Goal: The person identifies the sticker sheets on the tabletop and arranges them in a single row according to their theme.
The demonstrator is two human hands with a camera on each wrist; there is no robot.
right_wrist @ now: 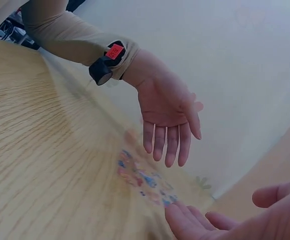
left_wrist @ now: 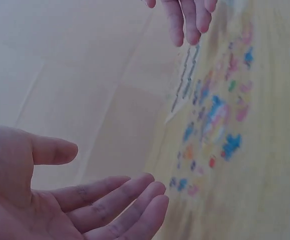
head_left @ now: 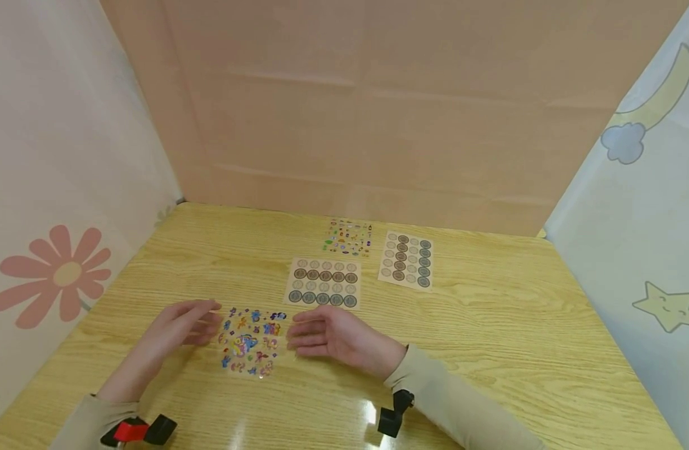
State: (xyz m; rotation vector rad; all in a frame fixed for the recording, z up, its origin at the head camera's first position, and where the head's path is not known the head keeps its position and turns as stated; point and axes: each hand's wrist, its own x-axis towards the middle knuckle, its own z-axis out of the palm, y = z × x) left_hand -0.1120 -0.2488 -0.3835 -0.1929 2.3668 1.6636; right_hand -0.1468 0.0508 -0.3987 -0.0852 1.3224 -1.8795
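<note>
A sheet of colourful pony stickers [head_left: 245, 344] lies flat on the wooden table between my two hands. My left hand [head_left: 175, 328] is at its left edge, with the fingers extended and the palm turned inward. Across from it, my right hand [head_left: 344, 337] has its fingertips near the sheet's right edge, fingers straight and slightly bent. Neither palm holds anything. The left wrist view shows the left hand [left_wrist: 94, 210] with thumb apart from the fingers, beside the blurred sheet. From the right wrist, the left hand [right_wrist: 167, 110] appears above the sheet, fingers pointing down.
Behind the right hand lies a card of round patterned stickers [head_left: 324, 281]. A similar card [head_left: 406, 260] sits farther right, and a sheet of tiny colourful stickers [head_left: 348, 237] farther back. A tan backdrop [head_left: 378, 112] rises behind the table, with printed cloths on both sides.
</note>
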